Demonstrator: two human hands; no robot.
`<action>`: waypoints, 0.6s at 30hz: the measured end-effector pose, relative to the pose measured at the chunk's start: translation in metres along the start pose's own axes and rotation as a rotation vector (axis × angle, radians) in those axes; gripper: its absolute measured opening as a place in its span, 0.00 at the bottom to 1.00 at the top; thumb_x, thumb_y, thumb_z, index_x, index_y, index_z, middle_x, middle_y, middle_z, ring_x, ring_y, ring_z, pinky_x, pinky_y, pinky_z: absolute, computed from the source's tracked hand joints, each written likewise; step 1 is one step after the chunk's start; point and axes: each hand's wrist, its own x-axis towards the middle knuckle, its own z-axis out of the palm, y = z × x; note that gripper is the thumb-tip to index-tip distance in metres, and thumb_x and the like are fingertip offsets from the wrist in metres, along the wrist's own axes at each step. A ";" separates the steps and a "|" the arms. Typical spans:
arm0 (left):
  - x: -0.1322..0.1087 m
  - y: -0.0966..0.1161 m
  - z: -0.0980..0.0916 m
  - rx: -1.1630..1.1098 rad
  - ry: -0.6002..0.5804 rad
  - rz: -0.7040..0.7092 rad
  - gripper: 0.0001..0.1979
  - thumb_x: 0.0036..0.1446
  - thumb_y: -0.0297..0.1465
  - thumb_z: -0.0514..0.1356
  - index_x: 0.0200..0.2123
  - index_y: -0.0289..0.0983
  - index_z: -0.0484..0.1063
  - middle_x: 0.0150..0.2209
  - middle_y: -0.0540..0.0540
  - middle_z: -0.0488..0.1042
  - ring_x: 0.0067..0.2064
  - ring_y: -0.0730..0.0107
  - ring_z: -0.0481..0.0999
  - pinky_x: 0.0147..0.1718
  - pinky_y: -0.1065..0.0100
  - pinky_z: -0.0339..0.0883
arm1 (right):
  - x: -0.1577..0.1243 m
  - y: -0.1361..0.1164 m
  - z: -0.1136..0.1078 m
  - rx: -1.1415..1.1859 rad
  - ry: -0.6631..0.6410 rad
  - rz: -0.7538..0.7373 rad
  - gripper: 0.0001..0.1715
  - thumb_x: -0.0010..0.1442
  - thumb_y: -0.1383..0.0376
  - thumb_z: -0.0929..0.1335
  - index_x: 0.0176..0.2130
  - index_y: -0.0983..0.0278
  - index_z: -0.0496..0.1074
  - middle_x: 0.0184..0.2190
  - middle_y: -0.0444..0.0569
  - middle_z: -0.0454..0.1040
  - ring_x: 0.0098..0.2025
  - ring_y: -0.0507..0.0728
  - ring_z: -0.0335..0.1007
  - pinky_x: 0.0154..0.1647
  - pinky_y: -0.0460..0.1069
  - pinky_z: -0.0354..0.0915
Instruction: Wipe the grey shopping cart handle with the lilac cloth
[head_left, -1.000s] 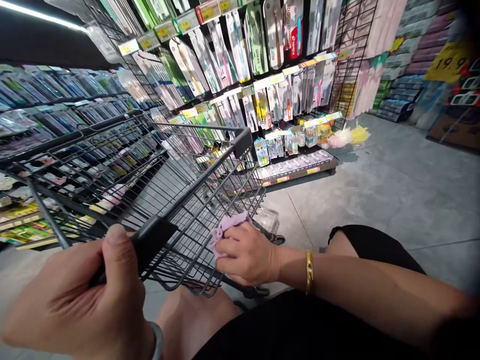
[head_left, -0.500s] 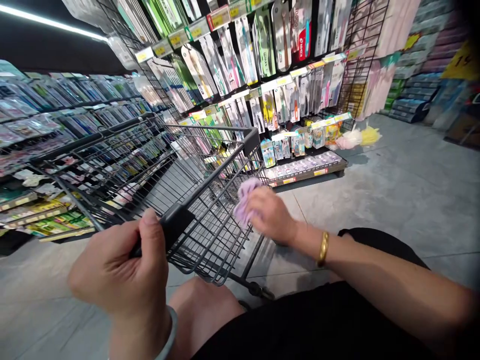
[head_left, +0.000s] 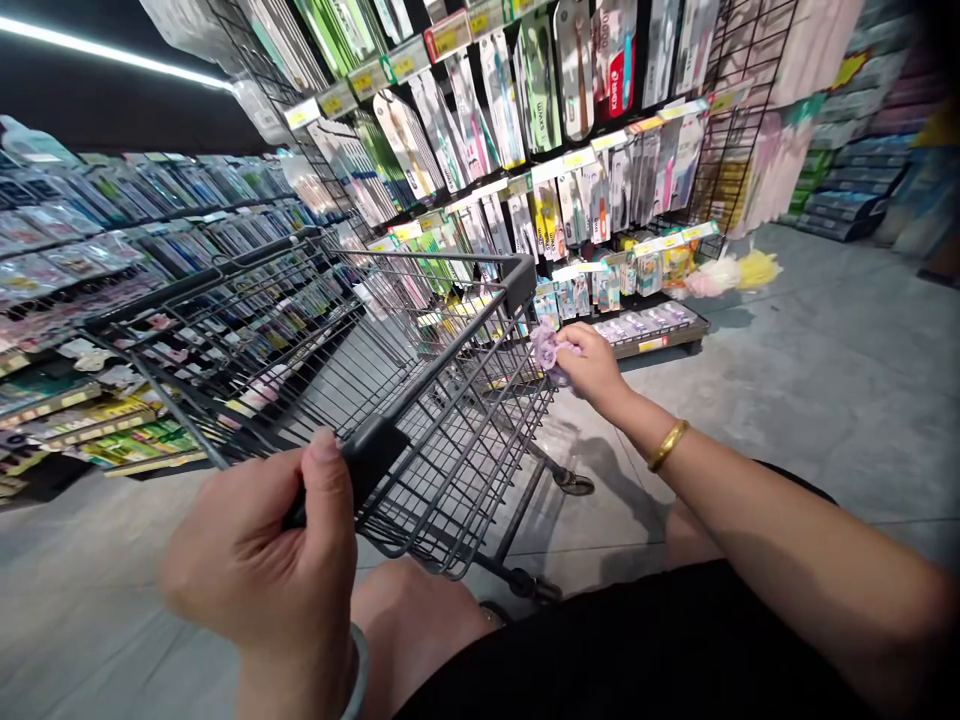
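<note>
At one o'clock, a pack (head_left: 618, 82) seemingly lettered KOHR holds a blue toothbrush (head_left: 627, 68), while at eight the left hand (head_left: 274, 540) grips a wire cart (head_left: 450, 355) and at three, near centre, the right hand (head_left: 596, 370) clutches a lilac cloth (head_left: 547, 346).

Retail shop interior. Indicators: wire shopping cart (head_left: 519, 282); packaged toothbrushes (head_left: 540, 95) hung in dense rows; price labels (head_left: 577, 159) in strips between rows; further ranks of packaged goods (head_left: 202, 185) at left; stacked packs (head_left: 847, 195) at far right; strip light (head_left: 120, 54) overhead.
</note>
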 end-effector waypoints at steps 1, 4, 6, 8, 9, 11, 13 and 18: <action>-0.001 0.002 -0.001 0.022 -0.011 0.034 0.16 0.57 0.33 0.65 0.19 0.36 0.69 0.18 0.54 0.59 0.22 0.77 0.56 0.25 0.68 0.48 | 0.001 0.002 0.000 0.016 0.020 0.041 0.05 0.48 0.67 0.64 0.26 0.61 0.69 0.31 0.46 0.70 0.36 0.57 0.65 0.41 0.52 0.61; -0.004 0.007 -0.005 0.046 -0.056 0.085 0.13 0.59 0.31 0.64 0.23 0.37 0.72 0.20 0.53 0.62 0.23 0.75 0.58 0.26 0.68 0.49 | 0.003 0.004 0.000 0.083 0.070 0.149 0.05 0.47 0.65 0.64 0.27 0.61 0.70 0.31 0.46 0.71 0.37 0.57 0.65 0.41 0.51 0.61; -0.005 0.013 -0.007 0.044 -0.048 0.097 0.11 0.59 0.31 0.64 0.25 0.38 0.73 0.21 0.53 0.64 0.24 0.74 0.61 0.26 0.68 0.52 | 0.005 0.005 0.000 0.139 0.095 0.223 0.05 0.48 0.63 0.64 0.27 0.60 0.70 0.28 0.45 0.69 0.35 0.56 0.64 0.37 0.50 0.60; -0.005 0.022 -0.009 0.048 -0.033 0.098 0.10 0.60 0.31 0.64 0.26 0.38 0.75 0.21 0.52 0.65 0.25 0.73 0.62 0.27 0.67 0.53 | 0.008 0.006 0.003 0.196 0.109 0.290 0.04 0.48 0.63 0.64 0.26 0.60 0.68 0.25 0.43 0.66 0.30 0.54 0.61 0.32 0.48 0.57; -0.005 0.026 -0.009 0.056 -0.033 0.091 0.10 0.61 0.32 0.63 0.26 0.38 0.75 0.21 0.52 0.66 0.25 0.73 0.63 0.27 0.67 0.54 | 0.009 0.006 0.004 0.223 0.114 0.317 0.04 0.48 0.62 0.64 0.25 0.60 0.67 0.23 0.42 0.65 0.28 0.53 0.59 0.30 0.47 0.55; -0.004 0.035 -0.011 0.073 -0.058 0.073 0.12 0.63 0.33 0.61 0.27 0.38 0.76 0.21 0.52 0.65 0.26 0.73 0.62 0.28 0.66 0.54 | 0.011 0.006 0.007 0.271 0.121 0.362 0.04 0.47 0.62 0.64 0.23 0.60 0.65 0.21 0.41 0.62 0.26 0.51 0.56 0.27 0.46 0.53; -0.003 0.039 -0.012 0.090 -0.093 0.064 0.14 0.64 0.34 0.60 0.26 0.39 0.75 0.21 0.52 0.64 0.26 0.73 0.62 0.29 0.66 0.54 | 0.012 0.005 0.009 0.315 0.121 0.397 0.05 0.46 0.61 0.64 0.23 0.60 0.63 0.20 0.40 0.61 0.24 0.51 0.55 0.26 0.46 0.52; -0.001 0.037 -0.013 0.116 -0.116 0.133 0.13 0.64 0.34 0.60 0.26 0.39 0.74 0.21 0.52 0.66 0.26 0.73 0.63 0.29 0.67 0.55 | 0.017 -0.001 0.008 0.387 0.095 0.445 0.06 0.43 0.61 0.65 0.21 0.60 0.63 0.19 0.40 0.61 0.23 0.50 0.53 0.24 0.46 0.50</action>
